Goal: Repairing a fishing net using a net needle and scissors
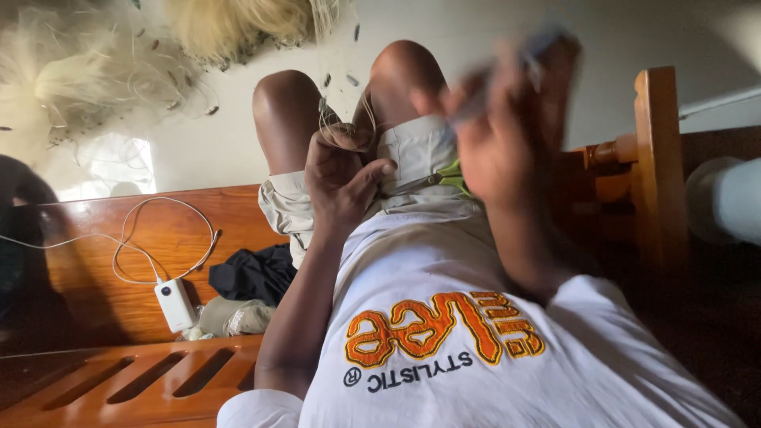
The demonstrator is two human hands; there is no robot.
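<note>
Left hand (342, 178) closed, fingers pinching strands of pale fishing net (341, 119) against the lap, just below the knees. Right hand (499, 119) raised, blurred, gripping a slim tool; grip detail unclear. Scissors (432, 181) lying on shorts. White power bank (176, 303) on wooden bench (119, 380).

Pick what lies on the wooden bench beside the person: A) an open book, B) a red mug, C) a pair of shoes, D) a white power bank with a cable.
D: a white power bank with a looping white cable sits on the bench, next to dark cloth.
</note>
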